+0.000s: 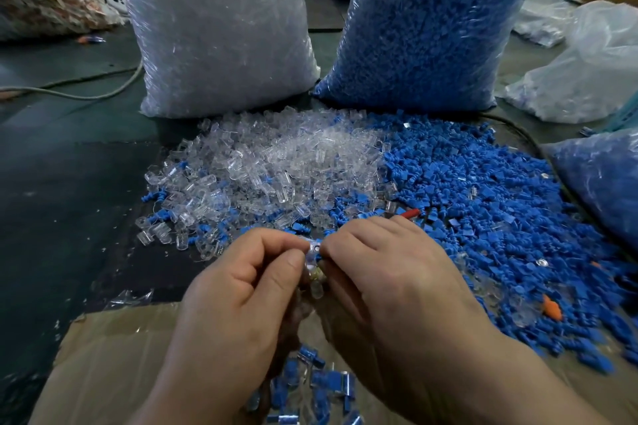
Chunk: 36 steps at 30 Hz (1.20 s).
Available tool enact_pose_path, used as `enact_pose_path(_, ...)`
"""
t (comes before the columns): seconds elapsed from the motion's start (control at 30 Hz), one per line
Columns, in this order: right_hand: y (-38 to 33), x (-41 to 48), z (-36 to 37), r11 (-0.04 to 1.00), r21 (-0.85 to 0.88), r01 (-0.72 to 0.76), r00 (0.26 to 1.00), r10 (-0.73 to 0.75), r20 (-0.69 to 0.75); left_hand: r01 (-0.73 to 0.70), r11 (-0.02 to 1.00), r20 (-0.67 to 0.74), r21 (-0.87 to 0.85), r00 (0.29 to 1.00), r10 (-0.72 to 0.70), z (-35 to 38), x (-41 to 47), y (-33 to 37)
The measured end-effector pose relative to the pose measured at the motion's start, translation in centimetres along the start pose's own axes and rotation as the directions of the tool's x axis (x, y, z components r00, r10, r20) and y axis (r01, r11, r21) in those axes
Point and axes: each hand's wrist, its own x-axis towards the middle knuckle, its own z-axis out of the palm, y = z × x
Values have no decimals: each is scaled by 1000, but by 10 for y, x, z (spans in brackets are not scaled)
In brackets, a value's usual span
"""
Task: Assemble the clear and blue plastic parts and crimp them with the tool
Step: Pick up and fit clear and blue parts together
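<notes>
My left hand (241, 283) and my right hand (386, 269) meet at the centre, fingertips pinching one small clear plastic part (313, 252) between them; whether a blue part sits inside it is hidden by my fingers. Beyond my hands lies a heap of loose clear parts (272, 162) on the left and a wide heap of blue parts (483, 197) on the right. A red-handled tool (410, 213) pokes out of the blue heap just past my right hand. Assembled clear-and-blue pieces (310, 386) lie in a cardboard box below my wrists.
Two big sacks stand at the back: a clear-parts sack (214, 28) and a blue-parts sack (428, 24). Another blue sack (600, 179) sits at the right edge, white bags (587, 69) behind it. The cardboard box (114, 355) flap is near left; a cable (86, 93) crosses the dark mat.
</notes>
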Motion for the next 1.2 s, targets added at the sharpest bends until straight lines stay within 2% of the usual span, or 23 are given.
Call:
enact_pose_path(0.1,-2,0,0,998,-18,55,998,-55,-9,88,996,59,-34,995,-86,-3,4,-1)
enact_pose_path(0.17,-5,1,-1,997,-8,72,997,-72,-5,88,996,132,5,987,-88,-6,5,-2)
enact_pose_path(0.23,-10,2,-4,996,55,71,997,-72,3,98,994,159,-47,983,-90,-8,6,-3)
enact_pose_path(0.3,-13,1,-6,986,165,28,999,-32,20,93,988,185,-124,980,-70,-9,5,-3)
enact_pose_path(0.37,-18,0,-8,938,313,-147,987,120,106,-27,996,188,-90,981,43,-10,5,-3)
enact_pose_path(0.4,-21,0,-10,840,459,-289,954,214,209,-115,993,185,-40,975,121,-11,4,-3)
enact_pose_path(0.43,-24,0,-11,640,637,-429,903,278,329,-189,982,184,-6,965,187,-12,4,-2)
enact_pose_path(0.47,-24,1,-13,351,749,-562,825,307,475,-242,970,185,3,954,237,-12,2,0)
enact_pose_path(0.5,-24,2,-17,148,756,-638,759,290,583,-276,961,187,-1,944,271,-13,1,1)
enact_pose_path(0.53,-22,4,-21,103,738,-667,734,262,627,-289,957,192,6,940,282,-14,1,2)
enact_pose_path(0.57,-19,3,-21,183,712,-678,731,262,630,-276,961,193,26,944,266,-17,2,3)
enact_pose_path(0.6,-14,2,-21,379,652,-657,753,290,590,-237,970,190,46,956,225,-20,4,3)
enact_pose_path(0.63,-11,1,-20,618,528,-582,797,307,519,-195,978,187,71,966,179,-25,6,2)
enact_pose_path(0.67,-7,-1,-19,810,351,-470,842,292,453,-166,979,198,115,970,141,-31,7,1)
enact_pose_path(0.7,-5,-3,-18,914,181,-364,872,265,412,-156,971,223,181,968,114,-35,10,-1)
enact_pose_path(0.77,-5,-5,-18,964,5,-264,880,239,412,-170,929,294,329,953,70,-41,13,-6)
enact_pose_path(0.87,-8,-6,-13,974,-70,-214,884,224,411,-254,813,413,524,911,18,-40,14,-8)
enact_pose_path(1.0,-11,-3,-2,971,-102,-216,910,238,341,-324,763,488,560,873,12,-37,13,-9)
enact_pose_path(1.1,-11,0,9,975,-129,-182,925,215,314,-296,787,451,541,892,26,-36,14,-9)
enact_pose_path(1.2,-13,4,14,981,-131,-146,935,180,307,-199,813,286,547,957,41,-32,16,-13)
